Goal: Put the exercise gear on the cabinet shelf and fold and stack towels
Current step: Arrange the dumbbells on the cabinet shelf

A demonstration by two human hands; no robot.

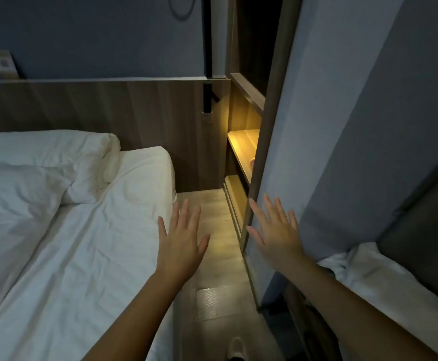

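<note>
— What are the hands doing?

— Both are released, fingers straight and spread, backs to the camera, holding nothing. The left hand (180,246) hangs over the edge where the bed (82,256) meets the wooden floor (212,251). The right hand (275,235) is raised in front of the near edge of a tall grey panel (304,126), with its fingertips across that edge.

— And the cabinet?

— The cabinet (241,105) stands just beyond the right hand, in the corner between the panel and the wooden headboard (108,113). It is open-fronted, and a warm light glows inside. One lit shelf (244,142) shows plainly, and lower openings run down to the floor.

— Anything on that shelf?

— A small pale thing (252,161) sits at its near edge, half hidden by the panel; it is too small to say what it is.

— Where is the cloth?

— The bed on the left has a creased white sheet. A pillow (56,157) lies at its head, and a rumpled white blanket (12,194) lies against the pillow. On the right, below the panel, a white cloth (369,277) lies bunched on a grey surface behind the right forearm. A light shoe (236,347) shows on the floor at the bottom edge.
</note>
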